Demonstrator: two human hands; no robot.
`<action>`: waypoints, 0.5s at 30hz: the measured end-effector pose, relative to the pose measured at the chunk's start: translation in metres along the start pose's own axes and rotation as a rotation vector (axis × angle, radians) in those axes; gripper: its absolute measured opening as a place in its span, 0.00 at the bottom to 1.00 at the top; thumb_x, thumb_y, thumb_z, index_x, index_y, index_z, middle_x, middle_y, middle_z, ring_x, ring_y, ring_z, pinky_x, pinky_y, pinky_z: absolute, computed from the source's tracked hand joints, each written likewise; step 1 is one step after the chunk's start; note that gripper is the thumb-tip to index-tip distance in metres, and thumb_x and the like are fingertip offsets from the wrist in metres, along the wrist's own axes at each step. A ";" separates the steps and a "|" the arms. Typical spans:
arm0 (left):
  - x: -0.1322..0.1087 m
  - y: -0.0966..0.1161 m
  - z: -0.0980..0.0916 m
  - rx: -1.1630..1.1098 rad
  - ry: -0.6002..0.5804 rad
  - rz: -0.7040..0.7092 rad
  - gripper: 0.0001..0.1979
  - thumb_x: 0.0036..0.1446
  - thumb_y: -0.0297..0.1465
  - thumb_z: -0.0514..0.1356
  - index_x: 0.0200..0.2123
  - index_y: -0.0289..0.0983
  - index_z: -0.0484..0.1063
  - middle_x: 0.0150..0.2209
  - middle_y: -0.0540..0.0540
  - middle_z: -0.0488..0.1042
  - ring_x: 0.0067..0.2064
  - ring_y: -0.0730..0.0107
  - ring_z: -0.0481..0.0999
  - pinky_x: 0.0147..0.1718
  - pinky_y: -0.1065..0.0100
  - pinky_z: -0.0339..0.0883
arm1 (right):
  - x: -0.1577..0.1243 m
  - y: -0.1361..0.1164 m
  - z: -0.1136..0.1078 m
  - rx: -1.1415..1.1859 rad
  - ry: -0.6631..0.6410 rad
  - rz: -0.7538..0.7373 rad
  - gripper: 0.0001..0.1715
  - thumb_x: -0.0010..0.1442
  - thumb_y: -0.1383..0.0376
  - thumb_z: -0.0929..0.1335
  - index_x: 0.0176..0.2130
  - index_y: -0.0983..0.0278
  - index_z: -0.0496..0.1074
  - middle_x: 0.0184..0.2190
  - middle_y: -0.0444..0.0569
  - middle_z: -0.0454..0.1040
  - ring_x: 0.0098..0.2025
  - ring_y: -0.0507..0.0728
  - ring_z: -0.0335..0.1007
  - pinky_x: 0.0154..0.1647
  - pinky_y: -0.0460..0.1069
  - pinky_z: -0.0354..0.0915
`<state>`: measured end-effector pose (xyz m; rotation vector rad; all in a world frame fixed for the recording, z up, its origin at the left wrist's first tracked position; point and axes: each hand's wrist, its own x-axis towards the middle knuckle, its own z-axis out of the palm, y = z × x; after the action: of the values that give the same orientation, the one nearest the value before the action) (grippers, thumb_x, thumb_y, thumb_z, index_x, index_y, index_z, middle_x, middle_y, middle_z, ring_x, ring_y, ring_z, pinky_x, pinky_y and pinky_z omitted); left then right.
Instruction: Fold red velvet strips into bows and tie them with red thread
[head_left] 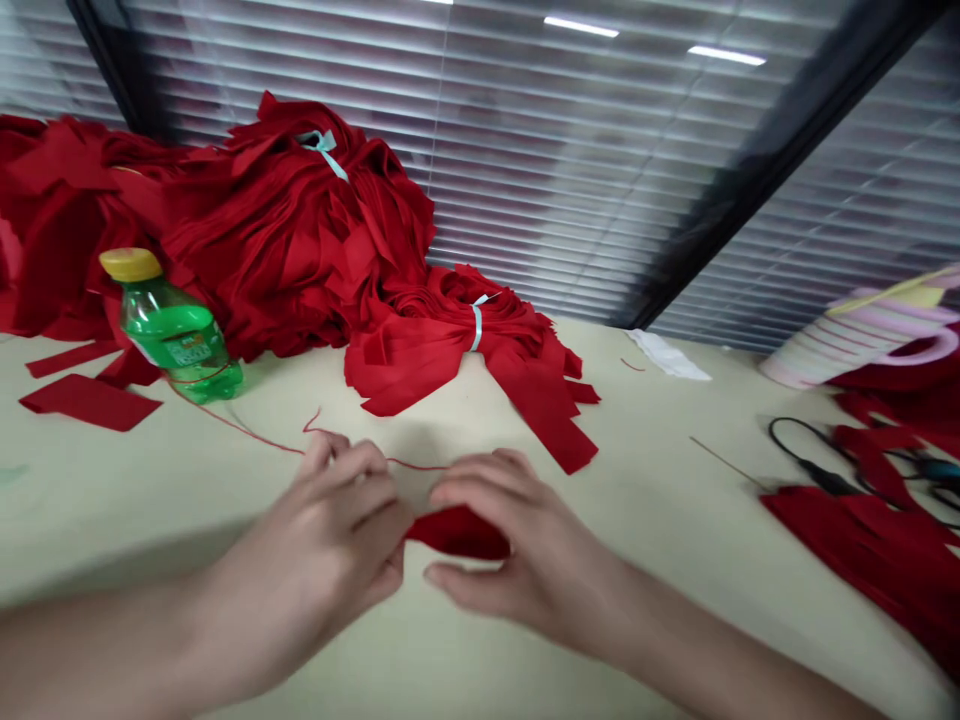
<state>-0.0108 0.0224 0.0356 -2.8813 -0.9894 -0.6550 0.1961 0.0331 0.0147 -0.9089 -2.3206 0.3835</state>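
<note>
My left hand (330, 540) is closed, pinching the left end of a small red cloth piece (461, 532) above the table. My right hand (517, 535) curves around the cloth's right side, its thumb and fingers apart, and the cloth shows between them. A thin red thread (251, 432) runs from around the green bottle (184, 335) to my left hand and on to the fingers of my right hand. Whether the right fingers grip the thread cannot be made out.
Red cloth bundles (300, 230) tied with light blue strips lie along the window blinds (540, 150). At the right are a striped cup (847, 340), a black cable (825, 475) and more red cloth (862, 550). White paper (667, 355) lies near the blinds.
</note>
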 end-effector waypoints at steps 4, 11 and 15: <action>-0.005 -0.037 -0.028 0.099 0.195 -0.144 0.05 0.57 0.28 0.55 0.29 0.39 0.69 0.26 0.50 0.70 0.34 0.65 0.66 0.35 0.61 0.54 | 0.026 0.023 -0.013 0.104 -0.023 0.205 0.16 0.56 0.61 0.69 0.45 0.62 0.70 0.39 0.49 0.74 0.39 0.55 0.70 0.41 0.51 0.66; -0.020 -0.072 -0.032 0.117 0.293 -0.295 0.05 0.55 0.29 0.56 0.28 0.39 0.69 0.26 0.48 0.71 0.32 0.65 0.66 0.32 0.62 0.55 | 0.062 0.027 0.023 0.144 -0.070 0.281 0.14 0.51 0.64 0.72 0.40 0.65 0.74 0.37 0.49 0.74 0.36 0.54 0.70 0.38 0.49 0.66; -0.019 -0.072 -0.022 0.120 0.254 -0.294 0.04 0.54 0.28 0.56 0.27 0.38 0.69 0.24 0.50 0.71 0.32 0.66 0.66 0.33 0.63 0.53 | 0.070 0.014 0.056 0.001 -0.186 0.085 0.05 0.54 0.68 0.70 0.34 0.67 0.75 0.33 0.49 0.74 0.34 0.53 0.70 0.39 0.50 0.64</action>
<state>-0.0751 0.0655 0.0399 -2.4926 -1.3692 -0.9146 0.1273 0.0897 -0.0047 -1.0121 -2.4543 0.5245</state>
